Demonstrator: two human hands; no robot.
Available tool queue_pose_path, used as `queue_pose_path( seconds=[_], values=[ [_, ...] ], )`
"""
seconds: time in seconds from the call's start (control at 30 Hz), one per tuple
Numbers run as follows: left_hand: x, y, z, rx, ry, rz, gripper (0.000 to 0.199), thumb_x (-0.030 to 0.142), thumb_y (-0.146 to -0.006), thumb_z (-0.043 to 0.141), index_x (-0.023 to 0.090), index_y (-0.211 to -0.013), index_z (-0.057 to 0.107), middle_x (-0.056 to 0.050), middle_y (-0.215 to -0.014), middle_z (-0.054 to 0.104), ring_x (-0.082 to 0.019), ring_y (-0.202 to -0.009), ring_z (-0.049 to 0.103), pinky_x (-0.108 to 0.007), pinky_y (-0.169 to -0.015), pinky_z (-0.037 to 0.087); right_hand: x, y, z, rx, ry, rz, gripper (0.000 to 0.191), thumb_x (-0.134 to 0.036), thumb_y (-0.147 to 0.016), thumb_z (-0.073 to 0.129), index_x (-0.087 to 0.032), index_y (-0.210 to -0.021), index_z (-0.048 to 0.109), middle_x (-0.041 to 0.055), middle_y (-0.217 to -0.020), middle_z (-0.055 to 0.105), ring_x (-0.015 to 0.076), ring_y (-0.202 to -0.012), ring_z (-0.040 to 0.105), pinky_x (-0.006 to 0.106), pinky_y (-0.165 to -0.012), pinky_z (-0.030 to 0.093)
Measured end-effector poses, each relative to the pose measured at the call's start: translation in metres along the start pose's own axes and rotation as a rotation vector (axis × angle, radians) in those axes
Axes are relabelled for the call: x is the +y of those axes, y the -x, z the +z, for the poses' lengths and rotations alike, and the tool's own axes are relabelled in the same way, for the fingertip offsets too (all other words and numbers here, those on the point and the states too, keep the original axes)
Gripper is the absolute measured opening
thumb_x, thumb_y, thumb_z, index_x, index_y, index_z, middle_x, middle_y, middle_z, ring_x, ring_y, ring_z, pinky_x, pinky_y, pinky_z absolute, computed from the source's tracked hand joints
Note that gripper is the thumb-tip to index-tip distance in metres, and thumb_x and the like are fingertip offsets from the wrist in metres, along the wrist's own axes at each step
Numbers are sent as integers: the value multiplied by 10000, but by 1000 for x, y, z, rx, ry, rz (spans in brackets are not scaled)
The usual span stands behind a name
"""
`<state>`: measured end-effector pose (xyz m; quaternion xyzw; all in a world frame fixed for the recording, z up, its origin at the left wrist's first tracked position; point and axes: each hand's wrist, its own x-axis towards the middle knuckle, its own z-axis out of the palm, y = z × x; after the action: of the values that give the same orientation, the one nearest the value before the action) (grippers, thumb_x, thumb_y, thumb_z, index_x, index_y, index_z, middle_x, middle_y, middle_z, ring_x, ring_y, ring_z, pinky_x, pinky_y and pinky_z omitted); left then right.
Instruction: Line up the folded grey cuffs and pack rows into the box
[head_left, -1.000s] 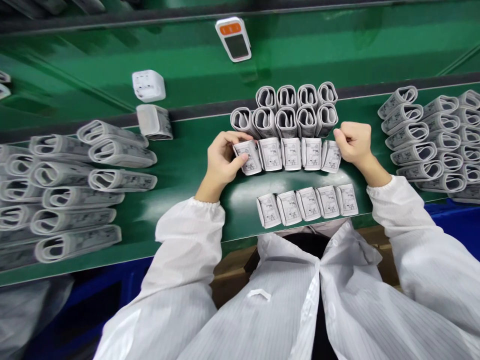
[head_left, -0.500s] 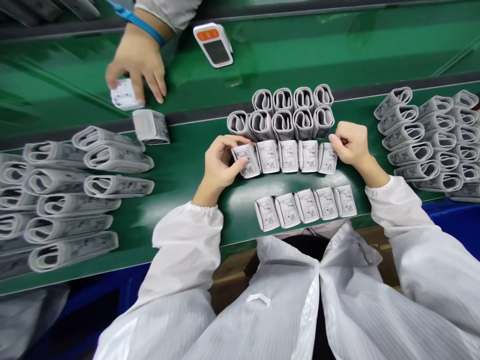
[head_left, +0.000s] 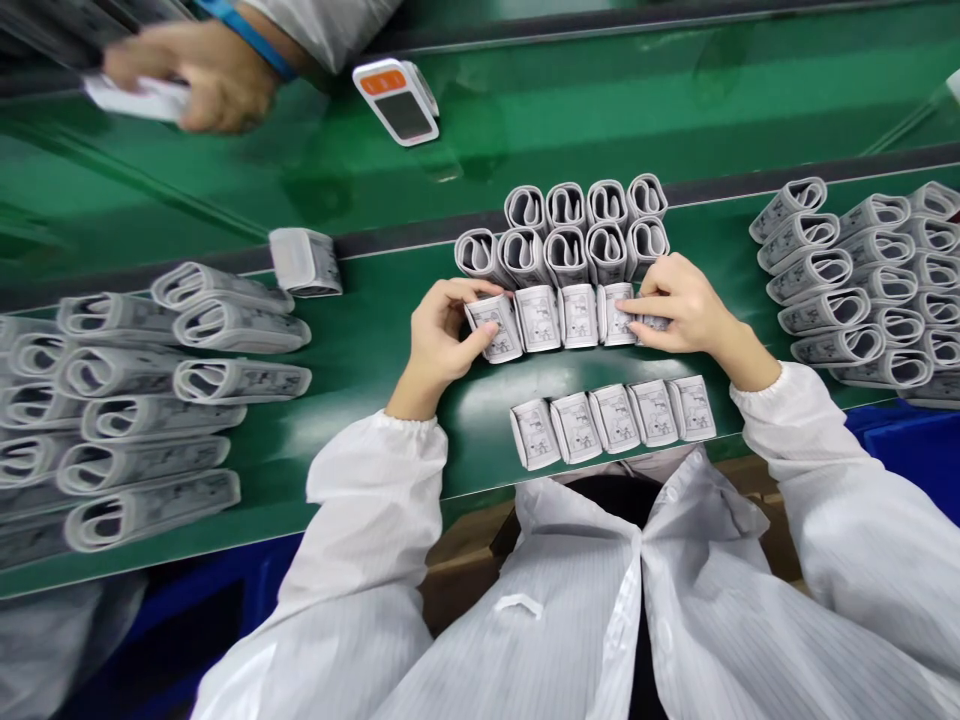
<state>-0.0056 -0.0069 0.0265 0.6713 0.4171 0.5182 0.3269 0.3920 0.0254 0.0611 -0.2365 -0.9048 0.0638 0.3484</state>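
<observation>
"Green, glossy worktop [head_left: 367, 335], banked by folded grey cuffs stacked at left [head_left: 161, 420] and at right [head_left: 806, 285]. Where are the person's hands?"

"At its middle, on a row of five grey, oblong, folded cuffs with printed faces [head_left: 538, 318]. The left hand [head_left: 442, 325] grasps the leftmost cuff [head_left: 501, 325], thumb across its front."

"And the right hand [head_left: 682, 305]?"

"Bent at the row's other end, fingertips on the fourth cuff [head_left: 607, 325], partly hiding the fifth cuff [head_left: 654, 322]; whether it pinches either, I cannot tell."

"Around them?"

"Nine rolled grey cuffs [head_left: 568, 268] stand just behind; five printed cuffs [head_left: 619, 420] line the near edge. Beyond, a co-worker's blurred hand [head_left: 214, 80], blue band [head_left: 259, 38] at the wrist, holds a white object [head_left: 150, 102]."
</observation>
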Motion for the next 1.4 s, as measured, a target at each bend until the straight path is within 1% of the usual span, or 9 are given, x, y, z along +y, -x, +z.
queue_pose_path(
  seconds=[0.13,0.3,0.43,0.63,0.9,1.07,1.23,1.3,1.4],
  values=[
    [-2,1,-2,-3,20,21,689,773,-804,964,270,-955,517,-63,-1132,801,-274,-1057,828,-489,-978,680,0,0,2,63,-39,55,438,-501,-1057,707,-250,-707,631,10,-751,505,204,-745,503,438,-773,436],
    [-4,1,-3,-2,-14,4,677,767,-799,958,270,-939,519,-65,-1132,811,-269,-1059,820,-460,-927,667,4,5,0,169,-44,310,649,-648,-1111,579,-260,-651,335,18,-675,399,207,-670,444,428,-681,416],
    [-2,0,-1,12,9,30,665,757,-798,960,272,-940,528,-61,-1132,814,-270,-1054,825,-464,-922,673,3,5,-3,202,-44,432,565,-700,-1121,510,-277,-748,471,21,-680,438,216,-657,454,444,-680,444],
    [-1,-1,0,12,-3,30,695,782,-780,963,271,-922,514,-53,-1105,808,-280,-1046,840,-482,-925,690,-1,2,-4,129,-115,251,240,-494,-1048,656,-275,-1039,755,44,-864,623,236,-793,596,450,-780,530],
    [6,3,-4,-6,-119,197,572,656,-815,972,262,-879,563,-75,-1237,820,-353,-1205,851,-621,-1044,697,-4,-1,-10,-13,-62,175,500,-552,-975,789,-310,-1411,757,123,-1287,726,371,-1192,697,634,-1045,578],
    [44,2,-11,-147,-350,269,383,430,-786,985,266,-827,641,-88,-1377,840,-409,-1318,808,-678,-1070,680,-38,-12,-30,-205,4,230,478,-415,-990,826,-244,-1431,759,187,-1537,705,384,-1217,734,569,-1012,614],
    [94,-11,29,-326,-577,285,463,550,-902,938,314,-1262,767,-120,-1585,785,-451,-1484,732,-663,-1202,591,-55,-15,-32,-347,133,244,365,-471,-1010,857,-225,-1264,767,160,-1355,807,319,-990,755,453,-855,578],
    [103,-18,57,-423,-663,305,702,616,-986,866,265,-1562,672,-195,-1678,718,-445,-1505,718,-587,-1183,583,-50,-13,-31,-355,122,195,305,-460,-1045,817,-231,-1241,776,136,-1227,836,321,-993,771,435,-831,571],
    [100,-28,89,-551,-764,348,639,517,-1128,715,173,-1657,613,-231,-1531,791,-381,-1311,808,-483,-1040,584,-34,-4,-32,-291,59,101,278,-475,-1080,771,-241,-1228,796,153,-1343,850,348,-1112,817,462,-887,624]
  ],
)
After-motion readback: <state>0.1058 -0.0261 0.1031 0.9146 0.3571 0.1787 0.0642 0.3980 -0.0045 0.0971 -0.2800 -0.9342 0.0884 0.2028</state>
